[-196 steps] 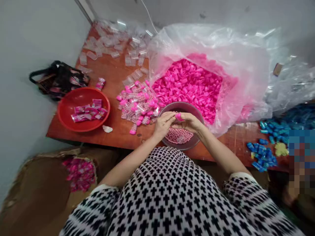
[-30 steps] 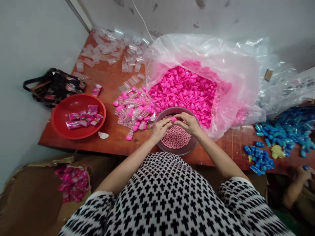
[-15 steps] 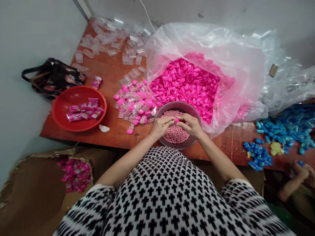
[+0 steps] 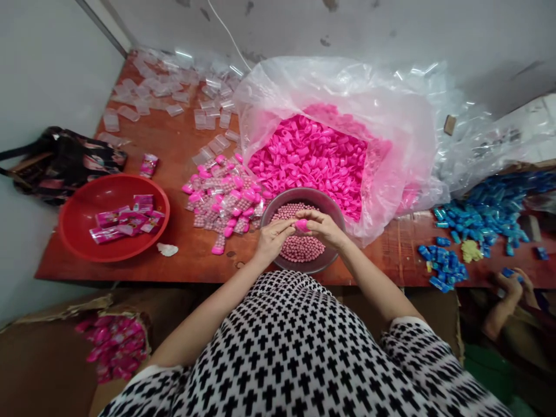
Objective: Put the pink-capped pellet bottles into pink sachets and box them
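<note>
My left hand point(image 4: 274, 237) and my right hand point(image 4: 324, 227) meet over a grey bowl point(image 4: 337, 215) of small pink beads point(image 4: 299, 249). Between their fingertips is a small container with a bright pink cap point(image 4: 301, 225); the fingers of both hands are closed on it. Most of its clear body is hidden by the fingers. Just left of the bowl lies a pile of clear containers filled with beads and topped with pink caps point(image 4: 223, 197). Behind the bowl, a large clear plastic bag point(image 4: 403, 110) lies open around many loose pink caps point(image 4: 313, 156).
A red bowl point(image 4: 69, 214) with pink packets stands left, beside a dark floral bag point(image 4: 82, 159). Empty clear containers point(image 4: 165, 87) are scattered at the back left. Blue pieces point(image 4: 482, 214) lie right, near another person's hands point(image 4: 512, 284). Below left, a cardboard box point(image 4: 47, 365) holds pink packets.
The view has shifted, so the table items sit further left in the picture. My hands stay together over the bowl, and more of the pink cap shows between my fingers.
</note>
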{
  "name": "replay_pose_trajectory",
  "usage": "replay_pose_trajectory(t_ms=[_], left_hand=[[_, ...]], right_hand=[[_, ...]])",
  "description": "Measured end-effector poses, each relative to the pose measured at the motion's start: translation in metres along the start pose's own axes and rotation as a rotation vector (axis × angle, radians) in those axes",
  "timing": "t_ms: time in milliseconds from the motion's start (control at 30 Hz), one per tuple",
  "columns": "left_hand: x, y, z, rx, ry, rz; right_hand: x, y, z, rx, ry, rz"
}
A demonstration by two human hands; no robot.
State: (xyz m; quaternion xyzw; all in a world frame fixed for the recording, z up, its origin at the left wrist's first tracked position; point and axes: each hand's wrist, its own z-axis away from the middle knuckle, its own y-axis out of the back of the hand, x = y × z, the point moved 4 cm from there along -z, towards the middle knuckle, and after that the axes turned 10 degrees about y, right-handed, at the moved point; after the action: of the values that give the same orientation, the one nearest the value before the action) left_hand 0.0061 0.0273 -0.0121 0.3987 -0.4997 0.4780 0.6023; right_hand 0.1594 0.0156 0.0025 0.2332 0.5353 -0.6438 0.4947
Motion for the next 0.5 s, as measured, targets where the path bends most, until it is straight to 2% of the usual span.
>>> replay_pose_trajectory(t_ms=[100,233,333,400,500], left_hand=[[-0.001,0.000,0.002,0.031,-0.057,-0.036],[-0.007,0.000,0.006,0.058,-0.055,-0.071],[-0.017,0.004,0.009,0.029,-0.037,-0.106],[-0.031,0.007,0.014,0.012,0.042,-0.095],[-0.055,0.013,0.023,0.028,0.251,-0.040]], right_hand=[[0.008,-0.009,-0.001,-0.085,-0.131,-0.089],[0.029,-0.010,-0.005,0.067,-0.083,-0.214],[0.057,-0.011,-0.005,0.144,-0.124,-0.335],[0.077,-0.012,-0.002,0.190,-0.190,-0.373],[0.099,-0.013,0.003,0.204,-0.309,-0.295]])
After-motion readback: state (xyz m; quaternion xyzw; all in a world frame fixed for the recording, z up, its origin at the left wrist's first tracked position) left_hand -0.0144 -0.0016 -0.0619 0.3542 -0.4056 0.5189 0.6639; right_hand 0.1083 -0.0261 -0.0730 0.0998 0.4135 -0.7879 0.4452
